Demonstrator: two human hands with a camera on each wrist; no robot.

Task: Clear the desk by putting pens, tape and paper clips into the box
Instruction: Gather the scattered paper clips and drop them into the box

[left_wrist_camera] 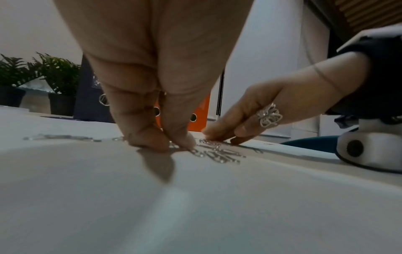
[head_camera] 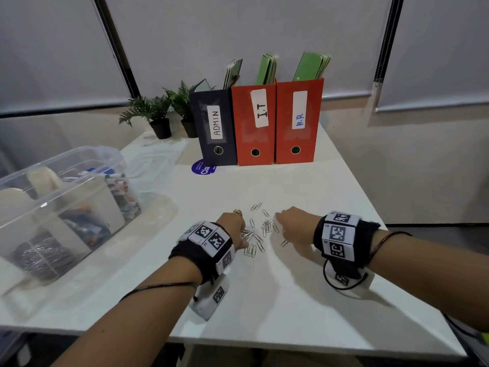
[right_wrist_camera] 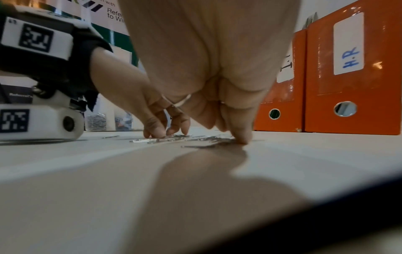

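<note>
The left hand (head_camera: 232, 229) pinched paper clips (head_camera: 266, 226); the right hand (head_camera: 293, 226) pressed straight fingers on more; next they needed scooping into the box (head_camera: 60, 200).

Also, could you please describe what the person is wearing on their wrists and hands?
Each wrist carries a black strap with white blocks printed with black square codes, and a white camera pod beneath. The left hand has a gold ring, the right hand a silver flower-shaped ring.
</note>
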